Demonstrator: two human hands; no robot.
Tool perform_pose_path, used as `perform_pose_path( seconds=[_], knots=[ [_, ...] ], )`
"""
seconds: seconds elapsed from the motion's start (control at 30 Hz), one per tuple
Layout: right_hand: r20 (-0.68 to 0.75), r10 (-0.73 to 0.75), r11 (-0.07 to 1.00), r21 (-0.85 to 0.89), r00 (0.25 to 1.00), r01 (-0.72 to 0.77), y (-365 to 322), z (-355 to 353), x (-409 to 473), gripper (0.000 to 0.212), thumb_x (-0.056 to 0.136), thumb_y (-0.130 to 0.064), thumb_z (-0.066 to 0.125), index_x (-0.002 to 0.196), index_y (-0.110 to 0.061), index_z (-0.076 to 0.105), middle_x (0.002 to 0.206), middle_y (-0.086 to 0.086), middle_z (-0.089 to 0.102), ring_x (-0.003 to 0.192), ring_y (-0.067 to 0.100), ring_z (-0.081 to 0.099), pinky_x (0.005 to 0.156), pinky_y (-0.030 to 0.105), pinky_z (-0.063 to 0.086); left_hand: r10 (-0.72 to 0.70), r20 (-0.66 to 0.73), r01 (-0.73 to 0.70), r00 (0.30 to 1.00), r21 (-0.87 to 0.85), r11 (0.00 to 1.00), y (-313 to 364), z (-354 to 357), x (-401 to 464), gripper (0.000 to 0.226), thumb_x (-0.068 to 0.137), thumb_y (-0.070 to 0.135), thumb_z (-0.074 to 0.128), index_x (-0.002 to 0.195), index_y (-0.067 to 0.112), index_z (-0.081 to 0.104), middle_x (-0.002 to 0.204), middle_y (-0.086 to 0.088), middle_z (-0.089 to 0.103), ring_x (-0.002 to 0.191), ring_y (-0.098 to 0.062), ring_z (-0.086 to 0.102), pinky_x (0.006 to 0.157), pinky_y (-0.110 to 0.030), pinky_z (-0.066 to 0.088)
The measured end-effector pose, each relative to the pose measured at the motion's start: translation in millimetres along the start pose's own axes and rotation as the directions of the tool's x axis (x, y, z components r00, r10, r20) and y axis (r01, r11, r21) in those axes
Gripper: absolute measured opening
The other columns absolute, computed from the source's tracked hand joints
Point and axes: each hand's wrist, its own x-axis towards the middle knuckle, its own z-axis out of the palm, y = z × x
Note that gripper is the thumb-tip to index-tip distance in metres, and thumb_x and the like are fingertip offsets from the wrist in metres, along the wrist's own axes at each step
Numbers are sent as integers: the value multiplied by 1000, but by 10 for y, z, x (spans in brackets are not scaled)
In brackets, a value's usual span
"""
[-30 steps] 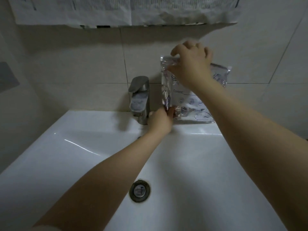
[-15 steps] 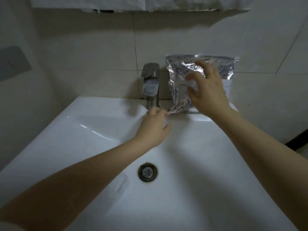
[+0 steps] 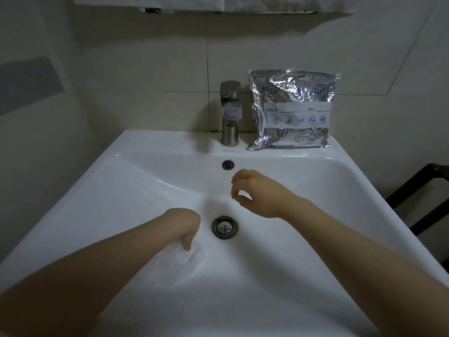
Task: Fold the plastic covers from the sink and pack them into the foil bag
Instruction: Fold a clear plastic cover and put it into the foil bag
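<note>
While our left hand [image 3: 187,229] touches the clear plastic cover [image 3: 179,266] in the sink [image 3: 145,181], fingers down, hold unclear; right hand [image 3: 252,193] loosely curled, empty, farther; foil bag [image 3: 294,113] behind.

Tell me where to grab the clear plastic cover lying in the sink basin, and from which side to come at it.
Pinch the crumpled edge of the plastic cover nearest the drain, coming from above. It lies flat and limp against the sloping sink wall, so only raised wrinkles likely give purchase. The left hand already reaches down onto that edge; whether it grips yet is unclear. The right hand hovers free to take the opposite side.
</note>
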Motion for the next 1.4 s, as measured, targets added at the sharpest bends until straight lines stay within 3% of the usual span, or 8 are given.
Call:
perform_pose_path(
  seconds=[0.2,0.47,0.63,0.8,0.93,1.1,1.27,1.4],
  knots=[
    [11,91,987,129,996,-91,-5,18,-114,20,93,-24,52,105,-13,63,109,6,58,97,23,59,83,29,43,-143,-602,-326,786,-599,732,-95,-389,-309,17,90,28,54,84,13,59,101,-8,64,93,-25,58,80,-30,46],
    [-235,25,998,-54,972,-39,-110,-150,-240,46,81,-54,55,107,-16,57,92,-4,60,93,19,54,93,30,27,-451,-656,-732,605,-681,8,49,-734,-763,18,93,20,53,76,22,56,68,3,56,56,-10,49,55,-23,41],
    [-127,-30,986,-165,991,9,150,-115,-296,27,91,-33,51,76,-11,55,69,12,63,72,38,60,63,32,36,-365,-755,-694,544,-650,309,-56,-522,-666,12,87,26,63,77,23,57,59,5,41,55,-10,40,52,-22,32],
    [-107,121,976,-168,987,-138,253,-231,-353,32,97,-16,40,121,-29,58,107,-6,68,107,18,58,101,30,27,-218,-819,-693,530,-567,445,-123,-452,-641,12,81,27,70,82,29,58,78,5,49,71,-9,47,63,-16,36],
    [-196,12,996,-89,980,-30,207,-205,-383,36,90,2,46,95,-25,69,100,-16,62,114,11,52,113,45,-6,101,-877,-810,469,-381,446,16,-405,-628,40,86,7,60,95,46,52,139,7,30,133,-5,28,105,-12,25],
    [-230,-139,989,7,963,145,106,-196,-368,24,65,-6,51,55,-26,56,94,-14,67,116,17,48,108,55,2,234,-766,-708,600,-372,600,113,-333,-583,24,85,18,64,106,31,62,156,0,7,144,-13,7,116,-27,14],
    [59,71,988,-138,996,-62,-1,-321,-387,29,74,-30,39,71,-16,65,96,-9,65,126,7,35,110,37,-13,84,-718,-450,691,-336,827,81,-339,-541,36,86,45,60,103,13,63,123,-3,50,118,-22,44,94,-32,38],
    [69,205,971,-141,976,-193,-63,-213,-380,55,87,-61,26,72,-19,60,77,-3,61,107,10,45,114,45,-8,11,-739,-387,674,-341,857,148,-402,-616,31,88,38,57,101,11,62,91,2,40,95,-21,51,69,-27,35]
  ],
)
